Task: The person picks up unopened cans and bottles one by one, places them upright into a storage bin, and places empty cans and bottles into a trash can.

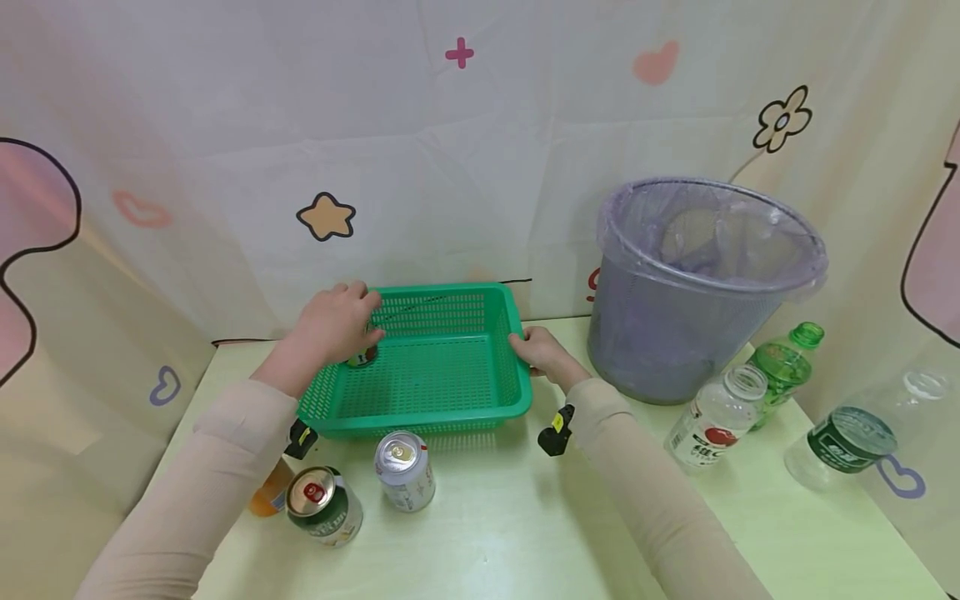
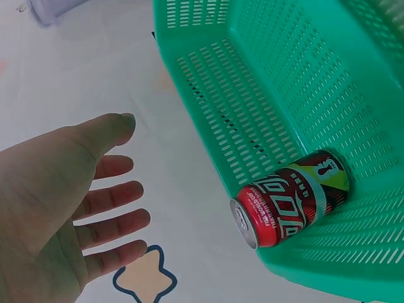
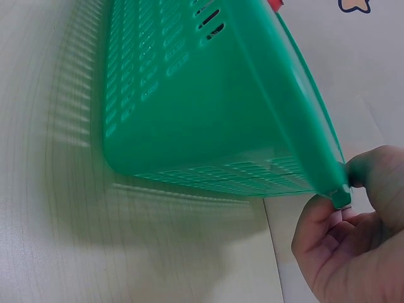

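A green plastic basket (image 1: 420,383) with slotted walls stands on the table. My right hand (image 1: 546,354) pinches its right rim; the right wrist view shows the thumb and curled fingers of this hand (image 3: 360,233) at the rim (image 3: 315,151). Inside the basket's left end lies a red and black soda can (image 2: 290,199), on its side. Over that end is my left hand (image 1: 337,323), hiding most of the can in the head view. In the left wrist view the hand (image 2: 69,202) is apart from the can, fingers loosely extended, holding nothing.
In front of the basket stand a white can (image 1: 405,471), a green can (image 1: 324,506) and an orange bottle (image 1: 272,492). A lined mesh bin (image 1: 652,333) is at the back right. Beside it stand a clear bottle (image 1: 716,417), a green bottle (image 1: 783,362) and a green-labelled bottle (image 1: 855,437).
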{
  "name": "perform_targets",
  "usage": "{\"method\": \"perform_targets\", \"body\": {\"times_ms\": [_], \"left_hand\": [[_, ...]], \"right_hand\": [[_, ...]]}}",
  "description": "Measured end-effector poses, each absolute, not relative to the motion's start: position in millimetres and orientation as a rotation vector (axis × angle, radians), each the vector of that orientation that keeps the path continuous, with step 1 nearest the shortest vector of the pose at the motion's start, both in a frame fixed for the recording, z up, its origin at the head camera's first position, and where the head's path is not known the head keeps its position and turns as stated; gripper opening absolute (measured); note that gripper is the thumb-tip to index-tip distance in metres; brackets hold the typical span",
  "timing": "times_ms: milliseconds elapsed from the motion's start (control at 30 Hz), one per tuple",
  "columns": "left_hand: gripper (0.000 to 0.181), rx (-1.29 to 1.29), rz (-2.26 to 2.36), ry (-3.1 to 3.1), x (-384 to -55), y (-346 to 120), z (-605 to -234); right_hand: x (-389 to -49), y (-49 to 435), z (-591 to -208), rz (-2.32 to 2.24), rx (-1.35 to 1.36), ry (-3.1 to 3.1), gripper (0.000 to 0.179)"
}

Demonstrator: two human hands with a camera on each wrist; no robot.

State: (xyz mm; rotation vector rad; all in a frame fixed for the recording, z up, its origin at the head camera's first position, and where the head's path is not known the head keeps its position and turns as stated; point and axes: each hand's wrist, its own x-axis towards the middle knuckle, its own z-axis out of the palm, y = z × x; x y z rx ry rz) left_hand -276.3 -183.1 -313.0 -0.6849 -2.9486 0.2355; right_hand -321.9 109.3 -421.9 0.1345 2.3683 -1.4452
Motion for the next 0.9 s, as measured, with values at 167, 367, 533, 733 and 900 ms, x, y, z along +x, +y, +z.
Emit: {"method": "perform_targets", "body": {"times_ms": [167,367,533,733,900], "left_hand": [[0.039,-0.736,0.21,-2.872,-267.6,-185.0,-315.1],[0.036,-0.791,0.161,-2.801,-258.0,-186.9,-319.6],[0.033,-0.846,0.132,-2.69,-249.3,-188.6,-324.1],[0.032,-0.832,0.084,-2.664,-239.1,-191.5,-327.3],[0.034,-0.829,0.071,-2.648,-230.0,-196.2,-331.8]], "right_hand": [[-322.0,109.7,-422.3,-1.441,0.14,2.367,0.031],[-322.3,110.2,-422.3,-1.425,0.141,2.369,0.032],[-322.4,110.0,-422.1,-1.429,0.134,2.355,0.033],[-322.8,110.2,-421.2,-1.431,0.134,2.349,0.034],[-322.8,110.3,-420.5,-1.426,0.14,2.349,0.033]]}}
